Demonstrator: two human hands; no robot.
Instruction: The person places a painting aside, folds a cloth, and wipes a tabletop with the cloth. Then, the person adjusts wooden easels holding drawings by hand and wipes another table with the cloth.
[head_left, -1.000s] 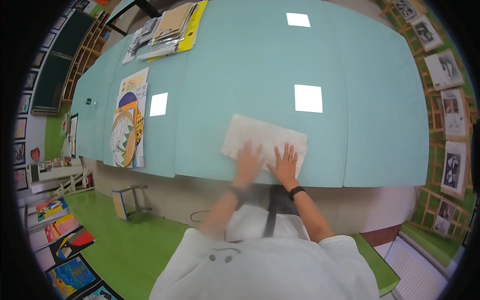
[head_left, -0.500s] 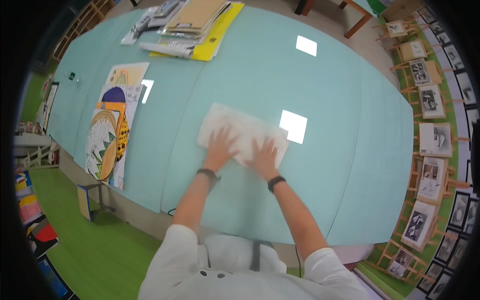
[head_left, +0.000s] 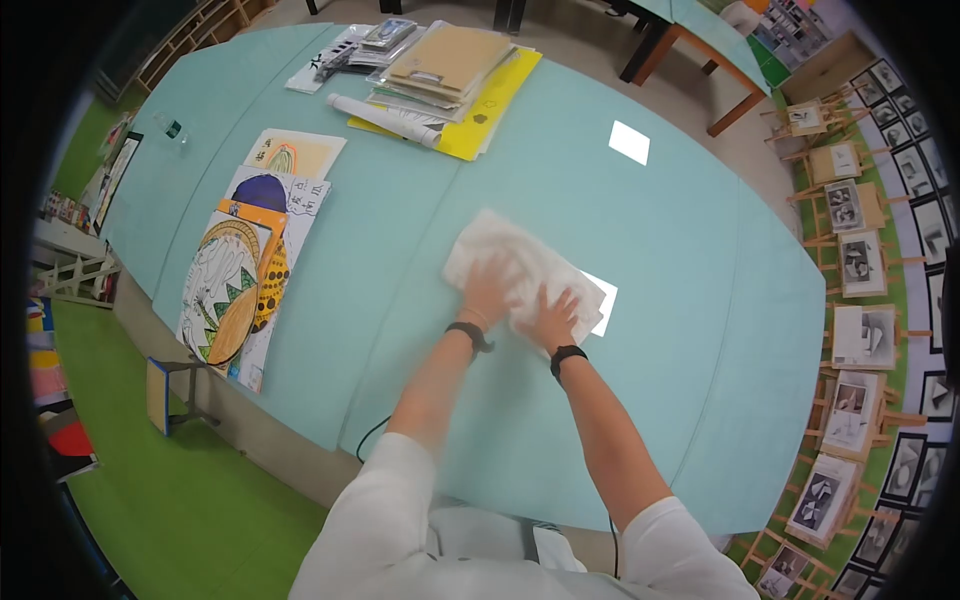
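Observation:
A whitish cloth (head_left: 520, 250) lies spread and slightly rumpled on the pale blue-green table (head_left: 420, 250). On its left part rests my left hand (head_left: 489, 290), fingers spread and blurred by motion. My right hand (head_left: 556, 320) presses flat on the lower right part, its fingers apart. Each wrist has a dark band. Just beyond the cloth's right edge a bright square reflection shows on the tabletop.
Drawings (head_left: 235, 290) lie in an overlapping pile at the left. Folders (head_left: 450, 65), a yellow sheet (head_left: 495, 105) and a paper roll (head_left: 385, 118) are at the back. A small bottle (head_left: 173, 129) stands far left; easels (head_left: 855, 335) line the right side.
The view has shifted and tilted. Both hands and the cloth have moved farther from the table's near edge than in the oldest frame, and the cloth looks more rumpled.

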